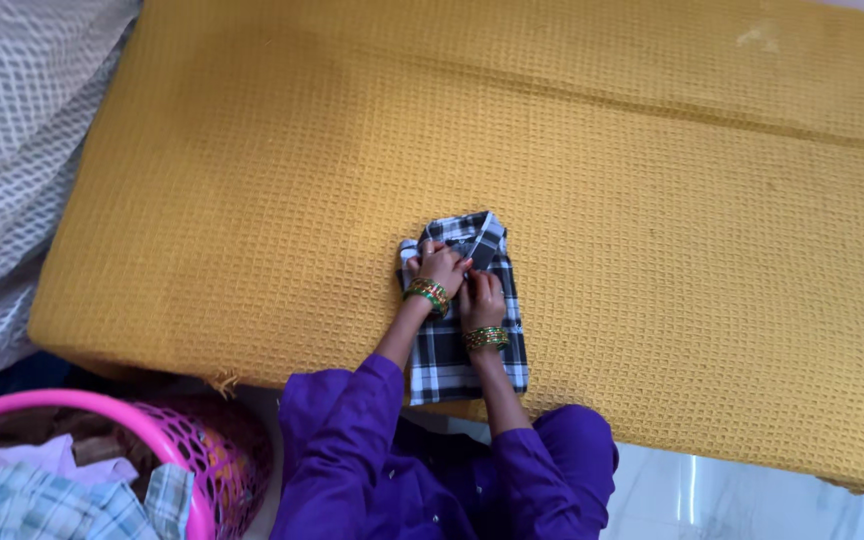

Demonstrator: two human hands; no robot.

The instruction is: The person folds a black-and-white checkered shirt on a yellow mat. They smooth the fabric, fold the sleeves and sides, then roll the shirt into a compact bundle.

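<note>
- Your left hand [441, 268] and right hand [482, 298] press flat, fingers extended, on a folded checked shirt [467, 320] at the near edge of the mustard-covered bed [652, 200].
- A pink laundry basket [132, 440] sits beside it.

No packages, labels, signs or screens show anywhere in this view; nothing at any clock position bears print or a display.
</note>
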